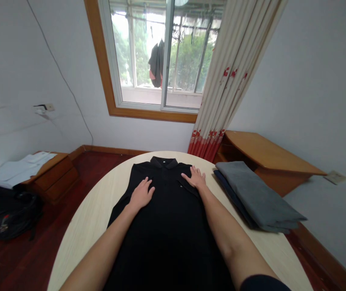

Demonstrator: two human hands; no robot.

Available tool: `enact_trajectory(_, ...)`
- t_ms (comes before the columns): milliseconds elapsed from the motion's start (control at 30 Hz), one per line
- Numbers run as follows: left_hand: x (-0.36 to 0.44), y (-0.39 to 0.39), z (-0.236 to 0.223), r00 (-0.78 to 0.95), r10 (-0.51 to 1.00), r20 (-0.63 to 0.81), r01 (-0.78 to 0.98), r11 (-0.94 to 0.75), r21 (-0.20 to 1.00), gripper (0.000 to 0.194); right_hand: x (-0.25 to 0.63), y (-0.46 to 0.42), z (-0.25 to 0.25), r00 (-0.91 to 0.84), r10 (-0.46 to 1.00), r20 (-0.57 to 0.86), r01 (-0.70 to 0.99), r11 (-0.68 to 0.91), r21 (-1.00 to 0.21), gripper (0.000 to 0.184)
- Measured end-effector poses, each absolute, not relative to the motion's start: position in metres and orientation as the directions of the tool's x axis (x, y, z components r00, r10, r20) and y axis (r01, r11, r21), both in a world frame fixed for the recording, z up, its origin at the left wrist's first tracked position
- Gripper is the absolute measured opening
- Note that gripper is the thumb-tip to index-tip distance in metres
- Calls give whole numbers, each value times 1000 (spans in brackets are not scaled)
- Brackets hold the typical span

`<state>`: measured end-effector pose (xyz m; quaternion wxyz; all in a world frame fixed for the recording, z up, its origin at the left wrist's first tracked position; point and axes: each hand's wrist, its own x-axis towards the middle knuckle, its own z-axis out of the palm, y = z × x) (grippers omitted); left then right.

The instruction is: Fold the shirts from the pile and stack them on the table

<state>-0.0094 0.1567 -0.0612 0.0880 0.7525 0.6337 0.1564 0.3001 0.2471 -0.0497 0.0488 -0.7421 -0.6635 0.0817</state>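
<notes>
A black polo shirt (165,226) lies spread on a round, pale wooden table (91,210), its collar at the far edge and its front facing up. On the left part of its chest rests my left hand (142,193), fingers stretched out. My right hand (195,177) lies flat near the right shoulder, fingers spread, where a sleeve is folded inward over the chest. Neither hand grips the cloth. The lower end of the shirt runs out of view toward me.
Folded grey and dark blue trousers (252,194) are stacked on the table's right side. Behind them stands a wooden desk (270,151). At the left are a low wooden cabinet (53,176) with papers and a black bag (9,214). A curtain (221,89) hangs beside the window.
</notes>
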Motion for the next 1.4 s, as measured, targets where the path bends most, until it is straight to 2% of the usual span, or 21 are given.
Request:
enact_trajectory(200, -52, 185, -48, 113, 985, 129, 895, -157, 418, 58, 296, 240, -40, 166, 986, -30, 955, -168, -243, 94)
enact_trajectory(333, -69, 197, -45, 105, 989, 104, 930, -134, 342, 57, 274, 205, -43, 156, 988, 18, 956, -146, -254, 80)
enact_trajectory(533, -55, 208, -58, 77, 996, -55, 990, -70, 123, 71, 273, 184, -52, 107, 994, -23, 960, -109, -256, 87)
enact_trajectory(833, -40, 232, -54, 34, 997, -76, 995, -26, 93, 76, 292, 225, -46, 154, 987, -34, 957, -158, -242, 92)
enact_trajectory(933, -36, 235, -42, 26, 993, -117, 996, -16, 88, 75, 284, 221, -37, 189, 981, -52, 960, -195, -199, 90)
enact_trajectory(1000, -28, 229, -34, 5, 990, -144, 998, 5, 69, 73, 271, 207, -33, 195, 981, -10, 969, -195, -153, 85)
enact_trajectory(1067, -14, 214, -30, 7, 996, -94, 998, -2, 55, 67, 254, 184, -32, 116, 989, 91, 986, -104, -127, 77)
enact_trajectory(1133, 5, 188, -33, 83, 995, 52, 995, -86, 53, 63, 237, 155, -37, -27, 984, 179, 989, 52, -137, 71)
enact_trajectory(1200, 25, 154, -42, 217, 957, 193, 972, -230, 43, 62, 225, 124, -44, -118, 976, 181, 972, 151, -179, 69)
enact_trajectory(1233, 32, 136, -48, 274, 936, 220, 956, -290, 41, 61, 223, 110, -47, -144, 977, 159, 963, 175, -203, 69)
enact_trajectory(1300, 40, 103, -57, 325, 921, 213, 938, -343, 53, 60, 226, 86, -50, -168, 980, 107, 952, 189, -240, 70)
enact_trajectory(1400, 28, 67, -63, 302, 942, 145, 946, -315, 77, 61, 251, 60, -50, -166, 984, 66, 951, 178, -254, 70)
